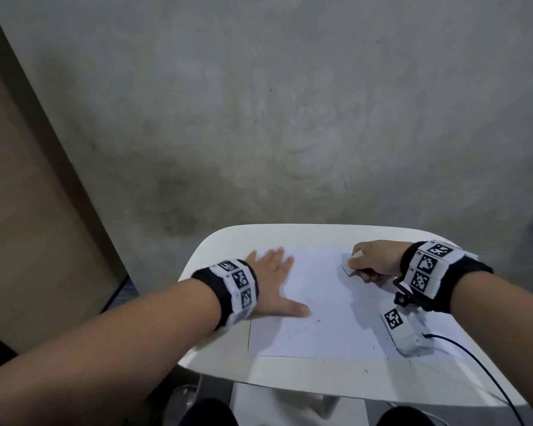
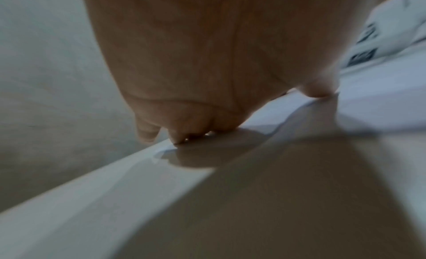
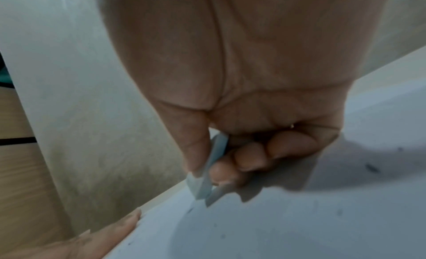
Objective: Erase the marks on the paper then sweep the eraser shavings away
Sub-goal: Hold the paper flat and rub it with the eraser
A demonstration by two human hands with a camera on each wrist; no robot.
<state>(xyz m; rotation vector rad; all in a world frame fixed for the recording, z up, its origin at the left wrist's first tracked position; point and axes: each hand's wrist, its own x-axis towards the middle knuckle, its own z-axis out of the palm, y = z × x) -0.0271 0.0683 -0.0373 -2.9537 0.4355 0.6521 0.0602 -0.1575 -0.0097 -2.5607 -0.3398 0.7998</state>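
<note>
A white sheet of paper (image 1: 317, 305) lies on a small white table (image 1: 290, 376). My left hand (image 1: 274, 284) lies flat on the sheet's left part, fingers straight and spread, thumb pointing right. My right hand (image 1: 373, 259) pinches a white eraser (image 1: 350, 267) between thumb and fingers at the sheet's far right corner; in the right wrist view the eraser (image 3: 202, 181) has its tip on the paper (image 3: 276, 226). Faint pencil marks (image 1: 311, 321) show near the sheet's middle. Dark shavings (image 3: 371, 168) dot the paper.
A white sensor box (image 1: 406, 333) with a black cable (image 1: 480, 370) hangs from my right wrist and rests on the table's right side. Beyond the table's far edge are a grey concrete floor (image 1: 290, 118) and a beige panel (image 1: 28, 210) at left. My knees (image 1: 210, 413) are below the near edge.
</note>
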